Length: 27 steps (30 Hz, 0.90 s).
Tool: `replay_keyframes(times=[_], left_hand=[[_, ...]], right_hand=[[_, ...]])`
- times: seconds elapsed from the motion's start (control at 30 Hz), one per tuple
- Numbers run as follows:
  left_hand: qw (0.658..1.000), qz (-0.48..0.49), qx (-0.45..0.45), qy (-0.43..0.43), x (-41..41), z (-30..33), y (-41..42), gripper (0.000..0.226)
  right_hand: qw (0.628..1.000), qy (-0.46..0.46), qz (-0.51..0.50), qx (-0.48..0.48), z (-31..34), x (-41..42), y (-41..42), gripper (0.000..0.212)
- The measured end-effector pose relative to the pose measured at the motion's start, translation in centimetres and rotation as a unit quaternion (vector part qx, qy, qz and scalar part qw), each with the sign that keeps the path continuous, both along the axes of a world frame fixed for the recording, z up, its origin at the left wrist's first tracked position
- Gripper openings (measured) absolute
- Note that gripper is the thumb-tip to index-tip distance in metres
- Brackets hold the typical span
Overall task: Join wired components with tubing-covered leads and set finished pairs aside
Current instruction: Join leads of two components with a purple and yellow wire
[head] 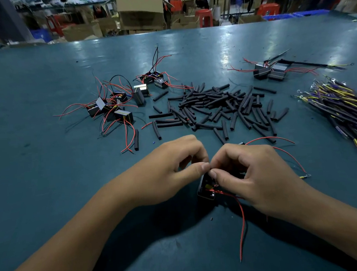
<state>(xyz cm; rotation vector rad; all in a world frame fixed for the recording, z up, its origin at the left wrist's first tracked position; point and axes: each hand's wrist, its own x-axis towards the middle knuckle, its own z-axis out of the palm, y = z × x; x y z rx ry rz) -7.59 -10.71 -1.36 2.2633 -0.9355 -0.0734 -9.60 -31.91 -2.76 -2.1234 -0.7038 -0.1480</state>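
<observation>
Low in the middle of the green table (49, 188), my left hand (171, 168) and my right hand (253, 172) meet fingertip to fingertip over a small black wired component (205, 190). Both pinch at its top, where thin leads join; what lies between the fingertips is hidden. A long red wire (242, 222) trails from it toward me, and other red wires arc out to the right. A yellow lead with a ring terminal (304, 176) pokes out beside my right hand.
Several loose wired components (115, 106) lie at mid left. A heap of black tubing pieces (218, 106) covers the centre. Two joined components (271, 72) sit at back right. A bundle of yellow and purple leads (341, 105) lies at the right edge.
</observation>
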Motion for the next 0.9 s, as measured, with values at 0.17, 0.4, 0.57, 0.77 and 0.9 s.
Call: replay_keyframes(times=[0.17,0.4,0.57,0.77,0.9], left_hand=[[0.973,0.088,-0.084,0.196,-0.4,0.0,-1.0,0.018],[0.996,0.039,-0.034,0.074,-0.3,0.1,0.0,0.011],[0.991,0.001,0.029,-0.132,0.2,0.2,0.8,0.018],[0.97,-0.023,0.057,-0.235,0.3,0.2,0.6,0.009],[0.961,-0.02,0.073,-0.267,0.3,0.2,0.5,0.018]], right_hand=[[1.0,-0.002,0.003,-0.005,-0.1,0.0,0.1,0.005],[1.0,0.004,-0.01,-0.003,-0.1,0.1,-0.1,0.014],[1.0,0.01,-0.008,-0.004,-0.1,0.0,-0.1,0.009],[1.0,0.013,-0.003,0.001,-0.2,0.0,-0.1,0.009],[1.0,0.01,-0.004,0.003,-0.2,0.0,0.0,0.005]])
